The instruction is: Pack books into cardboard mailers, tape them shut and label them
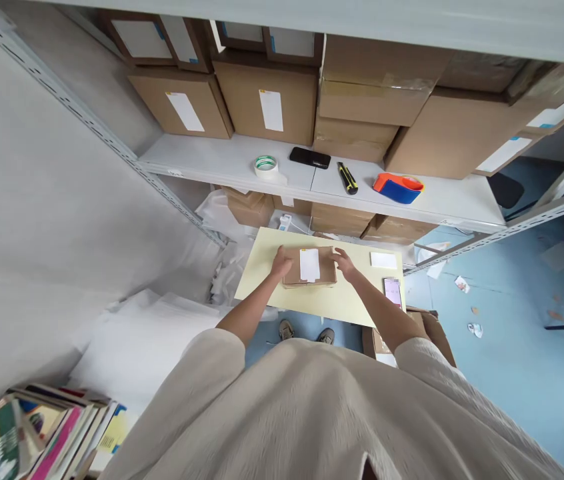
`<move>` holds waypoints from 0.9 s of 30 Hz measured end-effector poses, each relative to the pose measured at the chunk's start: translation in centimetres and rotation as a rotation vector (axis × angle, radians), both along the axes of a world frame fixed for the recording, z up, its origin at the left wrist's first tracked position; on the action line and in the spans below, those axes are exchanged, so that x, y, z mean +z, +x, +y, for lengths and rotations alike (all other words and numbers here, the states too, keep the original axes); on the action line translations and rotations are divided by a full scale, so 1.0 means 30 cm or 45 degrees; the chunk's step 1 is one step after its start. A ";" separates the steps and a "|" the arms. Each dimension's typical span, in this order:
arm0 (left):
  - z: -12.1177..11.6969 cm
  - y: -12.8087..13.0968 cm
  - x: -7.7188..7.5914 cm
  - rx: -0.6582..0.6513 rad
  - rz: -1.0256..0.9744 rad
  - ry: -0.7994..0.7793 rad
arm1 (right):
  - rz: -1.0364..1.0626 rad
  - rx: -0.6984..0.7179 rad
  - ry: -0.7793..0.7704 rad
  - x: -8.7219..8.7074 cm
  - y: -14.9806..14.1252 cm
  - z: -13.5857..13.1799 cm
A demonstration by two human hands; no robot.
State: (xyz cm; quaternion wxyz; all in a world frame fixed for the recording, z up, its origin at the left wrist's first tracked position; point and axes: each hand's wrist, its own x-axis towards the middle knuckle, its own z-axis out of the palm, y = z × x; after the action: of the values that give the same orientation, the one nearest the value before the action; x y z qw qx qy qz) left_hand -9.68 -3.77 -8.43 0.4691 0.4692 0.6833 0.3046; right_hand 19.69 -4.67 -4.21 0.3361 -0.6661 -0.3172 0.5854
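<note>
Cardboard box [309, 268], brown, white-labelled

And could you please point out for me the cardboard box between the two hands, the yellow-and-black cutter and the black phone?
Cardboard box [309, 265]: head view, labelled middle of its top.
Yellow-and-black cutter [347, 179]: head view, middle of its handle.
Black phone [310, 157]: head view, middle of its upper face.

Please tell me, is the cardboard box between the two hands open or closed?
Closed, it appears: the cardboard box has a flat top, no raised flaps, and a white label on it.
</note>
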 end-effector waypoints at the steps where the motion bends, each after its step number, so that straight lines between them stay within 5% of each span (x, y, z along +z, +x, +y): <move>1: 0.002 0.002 0.004 0.010 -0.049 -0.006 | -0.001 -0.030 -0.004 0.005 0.001 -0.010; 6: 0.032 -0.010 0.046 0.003 -0.266 0.084 | 0.006 -0.165 0.138 0.037 -0.002 -0.048; 12: 0.000 -0.066 0.030 0.006 -0.133 0.094 | -0.113 -0.196 0.154 0.012 -0.045 -0.100; 20: -0.092 -0.146 0.029 -0.380 0.362 0.110 | -0.591 0.053 0.150 -0.040 -0.121 -0.198; 27: -0.092 -0.066 0.109 -0.880 0.514 0.541 | -1.323 0.714 0.405 0.027 -0.168 -0.202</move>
State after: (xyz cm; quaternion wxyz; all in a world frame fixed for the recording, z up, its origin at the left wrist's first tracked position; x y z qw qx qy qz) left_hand -11.66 -6.53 -5.15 0.2938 0.8059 0.4865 0.1660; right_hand 14.64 -10.71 -3.42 0.0657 -0.6974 -0.6864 0.1955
